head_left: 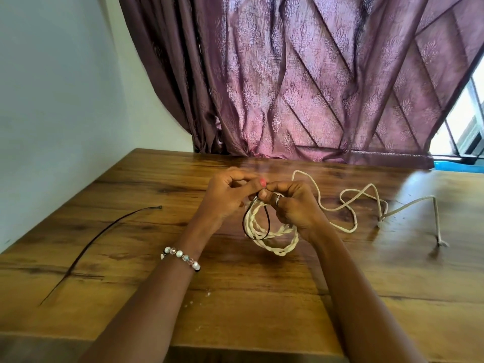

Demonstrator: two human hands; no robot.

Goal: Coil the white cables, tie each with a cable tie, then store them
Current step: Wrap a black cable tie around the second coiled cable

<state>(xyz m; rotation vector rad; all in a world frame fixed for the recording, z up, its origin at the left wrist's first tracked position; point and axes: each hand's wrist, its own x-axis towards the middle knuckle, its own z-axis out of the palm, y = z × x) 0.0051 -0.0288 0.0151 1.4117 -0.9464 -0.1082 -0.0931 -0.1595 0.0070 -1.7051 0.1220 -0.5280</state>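
Observation:
A coiled, twisted white cable [275, 238] hangs just above the wooden table [235, 305] between my hands. A black cable tie [246, 221] loops around the coil. My left hand [227, 195] pinches the tie's end at the top of the loop. My right hand [290, 205] grips the top of the coil and the tie where the ends meet. A second white cable [351, 205] lies loose and uncoiled on the table to the right. A spare black cable tie [102, 239] lies on the table at the left.
A purple patterned curtain [314, 87] hangs behind the table's far edge. A white wall [52, 100] runs along the left side. A bright window [468, 127] shows at the far right. Small white crumbs [208, 293] lie near the front of the table.

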